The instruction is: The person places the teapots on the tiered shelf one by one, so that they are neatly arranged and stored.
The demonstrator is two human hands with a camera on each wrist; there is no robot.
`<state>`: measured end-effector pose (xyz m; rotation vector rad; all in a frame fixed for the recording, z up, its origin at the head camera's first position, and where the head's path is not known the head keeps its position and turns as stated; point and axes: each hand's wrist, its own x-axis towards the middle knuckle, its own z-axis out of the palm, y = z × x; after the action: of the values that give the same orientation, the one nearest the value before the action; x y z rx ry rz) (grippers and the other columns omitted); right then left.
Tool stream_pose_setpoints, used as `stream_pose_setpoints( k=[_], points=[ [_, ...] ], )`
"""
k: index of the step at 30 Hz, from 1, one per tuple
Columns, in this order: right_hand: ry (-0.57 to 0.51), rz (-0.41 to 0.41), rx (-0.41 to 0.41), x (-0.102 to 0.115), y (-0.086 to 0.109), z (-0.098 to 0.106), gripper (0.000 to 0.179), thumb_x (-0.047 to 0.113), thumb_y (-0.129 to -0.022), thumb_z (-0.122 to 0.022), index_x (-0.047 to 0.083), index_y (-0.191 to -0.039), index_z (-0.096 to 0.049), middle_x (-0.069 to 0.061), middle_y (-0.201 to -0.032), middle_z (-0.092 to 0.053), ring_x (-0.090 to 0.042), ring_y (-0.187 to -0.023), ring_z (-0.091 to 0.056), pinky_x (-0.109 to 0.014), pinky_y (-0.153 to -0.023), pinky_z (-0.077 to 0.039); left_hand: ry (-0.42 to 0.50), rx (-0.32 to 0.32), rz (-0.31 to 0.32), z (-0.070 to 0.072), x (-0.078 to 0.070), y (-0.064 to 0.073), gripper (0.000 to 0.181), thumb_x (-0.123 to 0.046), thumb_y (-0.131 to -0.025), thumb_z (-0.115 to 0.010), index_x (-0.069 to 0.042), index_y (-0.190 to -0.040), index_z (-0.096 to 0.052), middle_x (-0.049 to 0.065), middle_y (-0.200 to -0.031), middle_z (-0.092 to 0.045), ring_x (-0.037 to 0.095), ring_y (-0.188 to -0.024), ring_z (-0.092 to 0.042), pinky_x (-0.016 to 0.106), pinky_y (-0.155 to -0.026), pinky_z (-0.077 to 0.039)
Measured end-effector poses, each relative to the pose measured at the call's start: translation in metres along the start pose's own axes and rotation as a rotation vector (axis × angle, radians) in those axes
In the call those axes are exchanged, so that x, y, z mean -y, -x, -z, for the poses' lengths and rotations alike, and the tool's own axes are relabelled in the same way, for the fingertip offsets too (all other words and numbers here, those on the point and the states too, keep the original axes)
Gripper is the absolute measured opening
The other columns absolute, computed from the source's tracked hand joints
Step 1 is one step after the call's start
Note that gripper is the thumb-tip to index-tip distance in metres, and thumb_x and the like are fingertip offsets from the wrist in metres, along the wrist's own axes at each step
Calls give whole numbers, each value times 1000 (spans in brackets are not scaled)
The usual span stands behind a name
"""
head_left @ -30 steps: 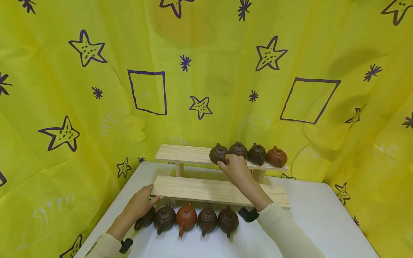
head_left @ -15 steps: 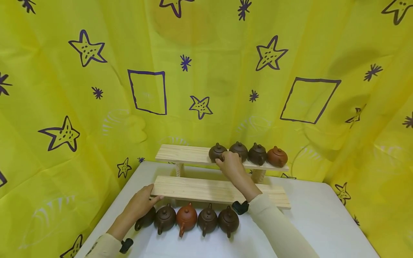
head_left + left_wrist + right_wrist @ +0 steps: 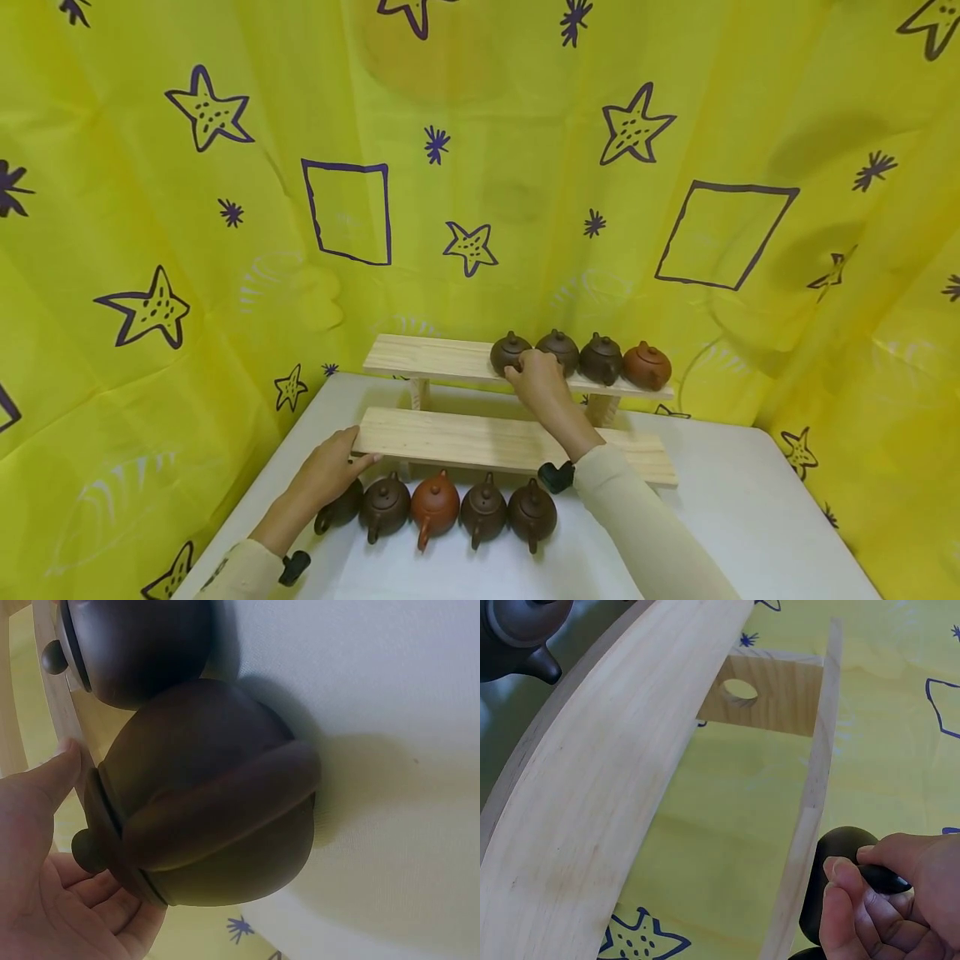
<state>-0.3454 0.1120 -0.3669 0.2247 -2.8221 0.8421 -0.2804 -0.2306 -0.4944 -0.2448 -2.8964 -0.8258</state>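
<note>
Evidently, the leftmost dark teapot (image 3: 507, 353) on the upper shelf (image 3: 423, 357) was pinched by the right hand (image 3: 542, 383), while the lower shelf (image 3: 450, 435) (behind five teapots (image 3: 434, 502)) was gripped at one end by the left hand (image 3: 330, 467).

A round, dark-brown teapot (image 3: 507, 350) sits upright, its knobbed lid on, near the middle of the upper shelf (image 3: 420, 357), leftmost in a row of four and pinched on its near side. The lower shelf (image 3: 450, 437), a pale wooden plank in front, is held at its left end.
</note>
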Motion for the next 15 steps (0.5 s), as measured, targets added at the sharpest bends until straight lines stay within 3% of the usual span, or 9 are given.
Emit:
stream_pose_setpoints(
  k=[6,15],
  points=[
    [1,16,-17,1,-2,-2,53,21,-105,-66,14,-60,-40,2,-54,-36,-12,-45,-36,-25,-46,-31,-2,-5,3,0,-1,0,67,-34,-100,-74,12,-144,-53,31,-137,-63,45,-127,-63,59,-104,-51],
    [-26,-30,-11,5,-5,-3,55,22,-104,-67,14,-58,-38,3,-51,-34,-12,-43,-34,-24,-42,-29,2,-12,-2,1,-1,0,64,-33,-100,-75,11,-142,-55,30,-136,-64,44,-126,-63,59,-104,-51]
  ],
)
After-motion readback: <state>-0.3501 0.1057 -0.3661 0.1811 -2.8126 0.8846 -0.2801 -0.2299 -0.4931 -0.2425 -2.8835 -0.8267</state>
